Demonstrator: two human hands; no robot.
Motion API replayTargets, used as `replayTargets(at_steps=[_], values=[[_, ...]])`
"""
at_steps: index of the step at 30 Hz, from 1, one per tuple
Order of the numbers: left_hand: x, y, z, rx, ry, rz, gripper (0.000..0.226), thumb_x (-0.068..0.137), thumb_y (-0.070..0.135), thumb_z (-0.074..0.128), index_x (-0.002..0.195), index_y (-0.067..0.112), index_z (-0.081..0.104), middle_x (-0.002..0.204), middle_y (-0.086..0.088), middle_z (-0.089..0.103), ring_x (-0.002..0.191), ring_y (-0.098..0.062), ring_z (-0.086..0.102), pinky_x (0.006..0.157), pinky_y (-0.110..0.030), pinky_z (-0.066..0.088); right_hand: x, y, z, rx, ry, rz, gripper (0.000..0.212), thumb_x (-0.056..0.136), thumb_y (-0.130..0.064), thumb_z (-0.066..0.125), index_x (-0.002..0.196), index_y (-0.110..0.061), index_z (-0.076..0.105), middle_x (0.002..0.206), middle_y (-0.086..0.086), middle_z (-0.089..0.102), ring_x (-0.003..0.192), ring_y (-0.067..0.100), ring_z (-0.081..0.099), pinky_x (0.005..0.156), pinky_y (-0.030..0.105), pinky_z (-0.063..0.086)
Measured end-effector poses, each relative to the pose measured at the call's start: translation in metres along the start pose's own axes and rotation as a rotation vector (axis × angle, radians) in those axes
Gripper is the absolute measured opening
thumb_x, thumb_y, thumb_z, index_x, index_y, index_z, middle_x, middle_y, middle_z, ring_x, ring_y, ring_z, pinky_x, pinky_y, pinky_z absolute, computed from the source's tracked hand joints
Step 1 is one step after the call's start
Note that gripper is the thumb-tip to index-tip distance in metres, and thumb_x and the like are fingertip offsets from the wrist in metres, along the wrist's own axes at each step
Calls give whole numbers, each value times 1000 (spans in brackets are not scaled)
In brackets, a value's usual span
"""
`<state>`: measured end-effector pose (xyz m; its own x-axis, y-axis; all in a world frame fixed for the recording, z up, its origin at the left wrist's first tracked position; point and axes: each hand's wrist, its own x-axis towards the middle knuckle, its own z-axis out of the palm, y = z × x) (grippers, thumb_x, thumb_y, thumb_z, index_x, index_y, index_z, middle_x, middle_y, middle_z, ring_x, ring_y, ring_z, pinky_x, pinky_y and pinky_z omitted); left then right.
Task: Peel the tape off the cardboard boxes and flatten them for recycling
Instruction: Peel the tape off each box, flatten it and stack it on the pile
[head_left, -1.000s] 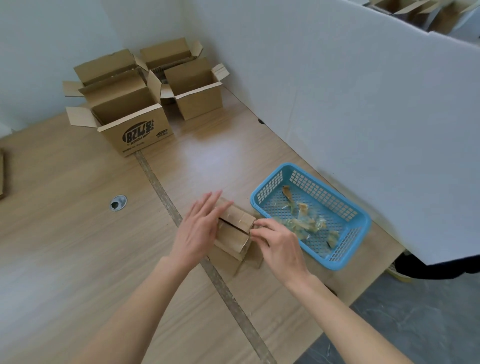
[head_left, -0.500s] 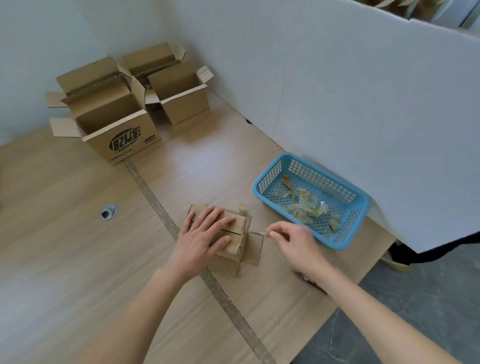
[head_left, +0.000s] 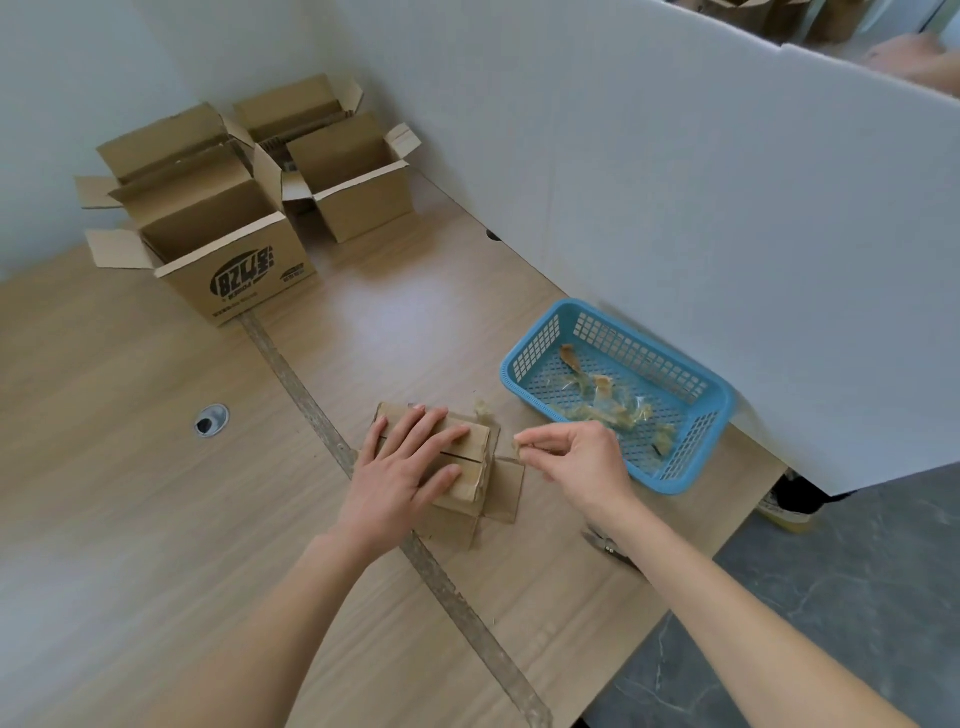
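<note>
L hand (head_left: 402, 470) flat, fingers spread, pressing box (head_left: 470, 475) on surface (head_left: 156, 467). R hand (head_left: 576, 460) just beside, wrist raised, pinching tape (head_left: 518, 442) w/ thumb + fingertips.

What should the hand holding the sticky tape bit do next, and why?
Probably carry it over and drop it into the blue basket. The right hand pinches a peeled scrap of tape just off the small box, which the left hand presses flat, and other tape scraps already lie in that basket.
</note>
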<state>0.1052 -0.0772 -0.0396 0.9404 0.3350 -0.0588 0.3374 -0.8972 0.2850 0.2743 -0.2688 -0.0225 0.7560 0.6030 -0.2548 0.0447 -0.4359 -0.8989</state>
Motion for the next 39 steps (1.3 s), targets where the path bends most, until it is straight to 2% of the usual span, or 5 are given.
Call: replayTargets(at_steps=[10,17,30,34,39], values=[[0,0,-2,-17,3,-2,53,103,68,17,153,53,25,165,23,17,154,1,-5,126,-42,-7,24,-15,-31,-169,100,-43,18,65,-29,95,68,-34,78,86,-16,69,88,-5,62,76,-2,35],[-1,2,-4,-25,-3,-1,51,104,64,23,154,52,27,165,23,15,154,1,-6,125,-41,-10,34,-5,-70,-277,18,0,18,84,-31,82,101,-33,80,125,-13,65,140,6,41,121,38,25],[-2,1,-3,4,1,-3,53,103,67,16,154,53,22,166,23,13,154,0,-7,126,-44,-7,42,4,-75,-417,123,-76,41,73,-22,90,108,-31,71,108,-17,57,88,-2,61,71,8,36],[-2,1,-3,-10,-2,-1,52,104,66,17,154,53,23,166,23,13,154,0,-8,125,-42,-10,44,3,-72,-511,135,-111,22,79,-24,86,101,-23,79,100,-6,75,95,12,67,85,22,45],[-2,1,-2,-30,8,4,51,104,65,20,154,53,24,166,23,14,154,-1,-7,125,-43,-9,47,3,-62,-736,108,-131,32,97,4,57,119,-13,74,150,2,53,131,28,56,105,42,48]])
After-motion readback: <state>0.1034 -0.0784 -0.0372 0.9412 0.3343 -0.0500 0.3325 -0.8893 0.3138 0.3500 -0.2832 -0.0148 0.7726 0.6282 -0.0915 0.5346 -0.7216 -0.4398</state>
